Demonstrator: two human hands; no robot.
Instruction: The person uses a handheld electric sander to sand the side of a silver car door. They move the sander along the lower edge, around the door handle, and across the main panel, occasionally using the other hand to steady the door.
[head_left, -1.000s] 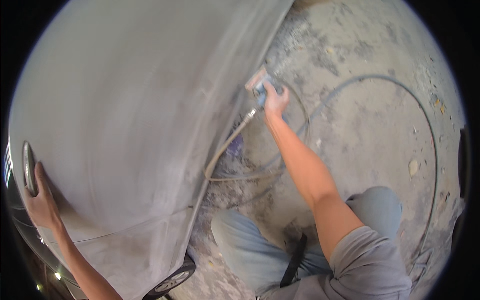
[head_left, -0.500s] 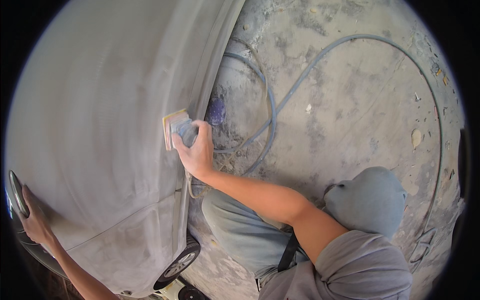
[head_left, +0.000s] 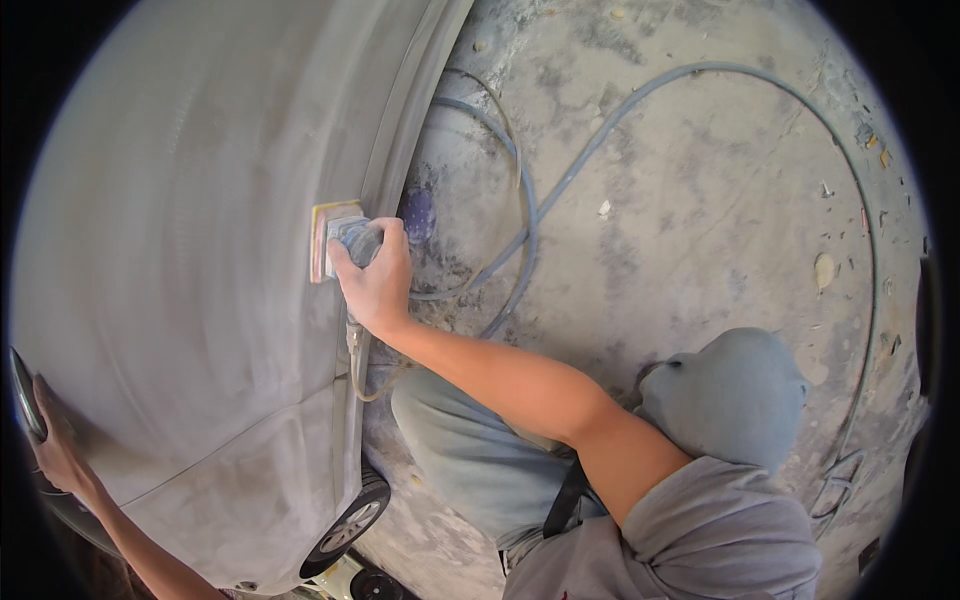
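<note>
My right hand (head_left: 378, 285) grips a small grey power sander (head_left: 358, 240) from above, thumb on its near side. Its square pad, pinkish with a yellow edge, lies against the lower side of a dull grey car body (head_left: 220, 240). A thin air hose (head_left: 354, 365) runs from the sander's rear end. At the far left, my left hand (head_left: 60, 450) rests on the car with its fingers stretched out along a glossy dark oval part (head_left: 24, 395); some fingertips are hidden by it.
A blue-grey hose (head_left: 533, 230) loops over the stained concrete floor (head_left: 690, 250). A purple disc (head_left: 419, 215) lies beside the car's lower edge. The car's wheel (head_left: 347, 525) is below. My bent knee (head_left: 450, 430) is close to the panel. Debris (head_left: 880, 150) lies at the far right.
My right hand and the sander have shifted slightly up and left along the panel, with the pad turned a little. The whole view has also shifted slightly. My left hand stays by the dark part.
</note>
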